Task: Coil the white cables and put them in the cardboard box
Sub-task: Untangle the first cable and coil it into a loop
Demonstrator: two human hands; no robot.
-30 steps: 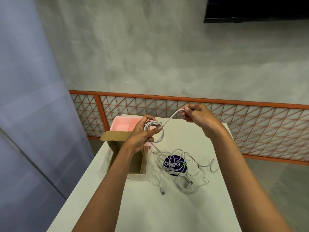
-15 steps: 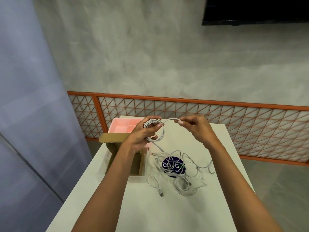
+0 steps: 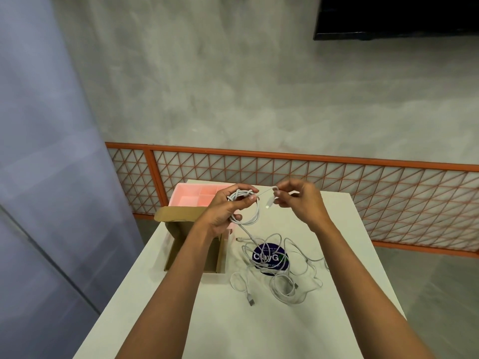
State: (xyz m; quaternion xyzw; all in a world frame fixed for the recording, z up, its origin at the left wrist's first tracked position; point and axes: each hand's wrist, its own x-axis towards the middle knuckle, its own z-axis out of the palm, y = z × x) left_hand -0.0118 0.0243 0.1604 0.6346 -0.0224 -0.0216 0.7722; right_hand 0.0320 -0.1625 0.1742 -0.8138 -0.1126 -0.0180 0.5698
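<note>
Cardboard box (image 3: 181, 216) sat left on the table (image 3: 259, 330), tray (image 3: 191, 196) behind it, loose cables (image 3: 281, 270) right of it over a sticker (image 3: 267, 257), coiled cable (image 3: 243, 194) held above.

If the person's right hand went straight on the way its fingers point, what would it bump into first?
Most likely the coiled white cable gripped by the left hand: the right hand pinches that cable's free end, fingers aimed leftward at the coil. Depth is unclear from one view.

Two forearms showed from the near edge up to the wrists, bare along all their visible length. The left hand (image 3: 223, 211) and right hand (image 3: 300, 200) were bare as well.
</note>
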